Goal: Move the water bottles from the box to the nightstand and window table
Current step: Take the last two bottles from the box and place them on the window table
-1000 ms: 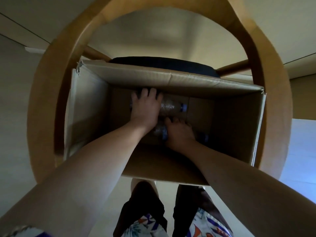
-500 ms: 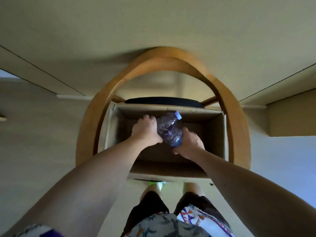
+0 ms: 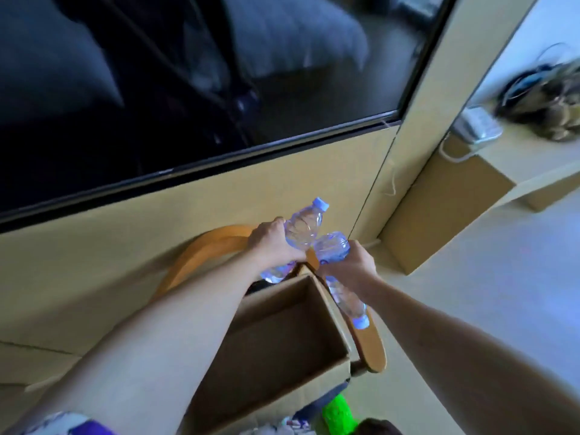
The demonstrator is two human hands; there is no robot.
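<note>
Bottles are now coming clear of the cardboard box (image 3: 276, 334): left hand (image 3: 273, 243) is gripping one water bottle (image 3: 303, 229) cap-up, right hand (image 3: 348, 266) clasping another (image 3: 337, 279) cap-down, ready for carrying.

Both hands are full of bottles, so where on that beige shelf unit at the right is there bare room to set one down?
The beige shelf top looks bare along its near edge, in front of the white phone-like device and the dark tangled bundle. Its back part is crowded by those two things. The picture is blurred there.
</note>
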